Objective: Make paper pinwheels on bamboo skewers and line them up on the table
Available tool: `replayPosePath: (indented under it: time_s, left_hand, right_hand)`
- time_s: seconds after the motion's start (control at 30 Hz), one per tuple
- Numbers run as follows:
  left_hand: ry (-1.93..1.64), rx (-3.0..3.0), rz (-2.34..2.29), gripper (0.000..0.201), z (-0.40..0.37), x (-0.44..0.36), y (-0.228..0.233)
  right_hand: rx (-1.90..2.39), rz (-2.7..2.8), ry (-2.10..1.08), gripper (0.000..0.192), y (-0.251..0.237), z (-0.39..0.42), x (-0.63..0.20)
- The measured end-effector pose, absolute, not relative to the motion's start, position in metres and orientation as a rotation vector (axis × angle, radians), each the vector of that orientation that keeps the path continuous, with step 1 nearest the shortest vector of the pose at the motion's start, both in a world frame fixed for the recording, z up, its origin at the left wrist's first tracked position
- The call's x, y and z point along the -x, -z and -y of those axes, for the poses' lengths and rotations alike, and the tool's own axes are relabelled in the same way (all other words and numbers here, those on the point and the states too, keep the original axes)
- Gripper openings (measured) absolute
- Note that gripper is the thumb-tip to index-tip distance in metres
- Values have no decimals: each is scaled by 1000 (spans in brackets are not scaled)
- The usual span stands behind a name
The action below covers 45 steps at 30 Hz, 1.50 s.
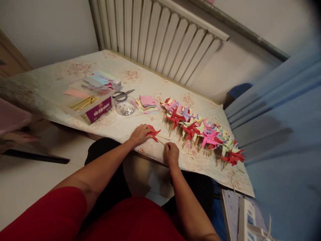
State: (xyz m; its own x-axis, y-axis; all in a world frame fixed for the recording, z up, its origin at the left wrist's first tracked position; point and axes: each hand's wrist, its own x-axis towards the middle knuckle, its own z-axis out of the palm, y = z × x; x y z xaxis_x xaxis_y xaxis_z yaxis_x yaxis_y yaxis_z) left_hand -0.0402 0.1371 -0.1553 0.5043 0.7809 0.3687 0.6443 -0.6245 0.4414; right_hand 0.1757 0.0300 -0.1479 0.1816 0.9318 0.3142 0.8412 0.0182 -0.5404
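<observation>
A red paper pinwheel (153,133) lies at the table's front edge, its thin wooden stick (161,142) running toward the right. My left hand (141,134) is closed on the pinwheel's paper head from the left side. The fingers of my right hand (172,153) pinch the far end of the stick. Another thin stick (164,137) lies just behind it on the cloth. To the right, many finished pinwheels (192,129) in red, pink, purple and pale yellow lie in a long row with their sticks pointing toward me.
A clear tub of sticks (100,108), a round dish of small shiny pieces (125,106) and scissors (122,95) stand at the left. Stacked paper squares (147,102) lie behind my hands. Blue curtain (283,110) hangs at right; a power strip (247,219) sits below.
</observation>
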Motion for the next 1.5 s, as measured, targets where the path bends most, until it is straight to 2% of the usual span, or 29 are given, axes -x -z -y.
replayPosePath:
  time_s: [0.37, 0.77, 1.5]
  left_hand:
    - [-825, -2508, -1207, 37, -137, 40, 156]
    - [-782, -2531, -1211, 39, -134, 40, 153]
    - [-767, -2519, -1243, 33, -135, 37, 152]
  right_hand:
    - [1721, 1673, -101, 21, 157, -31, -181]
    - [1749, 1649, -118, 22, 158, -35, -182]
    - [1792, 1604, -168, 21, 156, -37, -182]
